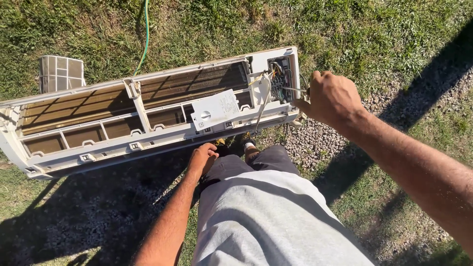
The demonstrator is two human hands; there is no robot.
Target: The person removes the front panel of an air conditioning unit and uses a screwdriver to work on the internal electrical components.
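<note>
A long white air conditioner indoor unit [148,116] lies on the grass with its front cover off, its fins and frame showing. At its right end an open compartment holds wires and terminals [279,79]. My right hand [331,98] is closed around a thin metal tool [294,90] whose tip reaches into that wiring compartment. My left hand [201,160] rests on my knee just below the unit's lower edge, fingers curled and holding nothing. A small white cover plate [215,109] sits loose on the unit's front, with white cables hanging beside it.
A mesh filter panel [61,73] lies on the grass behind the unit's left end. A green hose or cable [146,34] runs away across the grass. Gravel [315,140] lies under my feet and to the right. Long shadows cross the ground.
</note>
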